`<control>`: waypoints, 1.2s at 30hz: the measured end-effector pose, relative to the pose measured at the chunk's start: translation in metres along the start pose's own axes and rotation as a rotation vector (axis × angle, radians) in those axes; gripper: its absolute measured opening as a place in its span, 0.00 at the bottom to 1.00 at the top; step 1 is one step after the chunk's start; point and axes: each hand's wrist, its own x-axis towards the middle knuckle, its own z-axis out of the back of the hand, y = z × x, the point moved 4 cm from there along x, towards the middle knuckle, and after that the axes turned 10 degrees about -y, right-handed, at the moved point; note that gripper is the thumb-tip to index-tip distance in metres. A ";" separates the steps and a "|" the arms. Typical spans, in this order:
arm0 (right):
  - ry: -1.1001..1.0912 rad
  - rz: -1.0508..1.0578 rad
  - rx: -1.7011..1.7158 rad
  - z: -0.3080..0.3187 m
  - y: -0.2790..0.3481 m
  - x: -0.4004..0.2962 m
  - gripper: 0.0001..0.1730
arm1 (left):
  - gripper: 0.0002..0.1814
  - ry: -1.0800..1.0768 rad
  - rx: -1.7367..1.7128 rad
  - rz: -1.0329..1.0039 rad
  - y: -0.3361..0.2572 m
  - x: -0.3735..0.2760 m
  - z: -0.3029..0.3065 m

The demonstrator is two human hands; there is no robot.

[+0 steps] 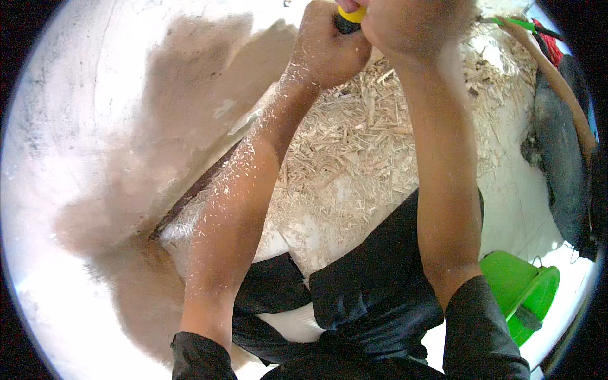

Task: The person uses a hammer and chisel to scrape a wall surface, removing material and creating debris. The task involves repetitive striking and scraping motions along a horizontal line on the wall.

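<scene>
My left hand (330, 47) is closed around a black and yellow handle (350, 21) at the top of the view; wood flecks cling to that hand and forearm. My right hand (413, 28), partly blurred, is against the yellow end of the same handle, its fingers mostly cut off by the upper edge. Whatever the handle belongs to is hidden. Below and between my forearms, wood chips and shavings (351, 137) lie thickly over the pale floor.
A wall (190, 95) with a brown patch rises on the left. A green bucket (510, 273) lies tipped at the lower right. At the far right is another person's arm (555, 80) beside dark clothing (563, 156), near a green strip-like object (517, 23).
</scene>
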 end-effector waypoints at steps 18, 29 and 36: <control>0.231 -0.013 -0.384 0.037 -0.016 -0.031 0.08 | 0.17 -0.444 0.203 -0.104 0.053 -0.018 -0.018; -0.611 -0.590 -0.187 0.087 0.017 0.012 0.21 | 0.09 -0.390 0.943 -0.130 -0.102 -0.042 0.035; -0.723 -0.790 0.087 0.055 0.018 -0.018 0.21 | 0.12 -0.280 1.011 -0.027 -0.143 -0.093 0.099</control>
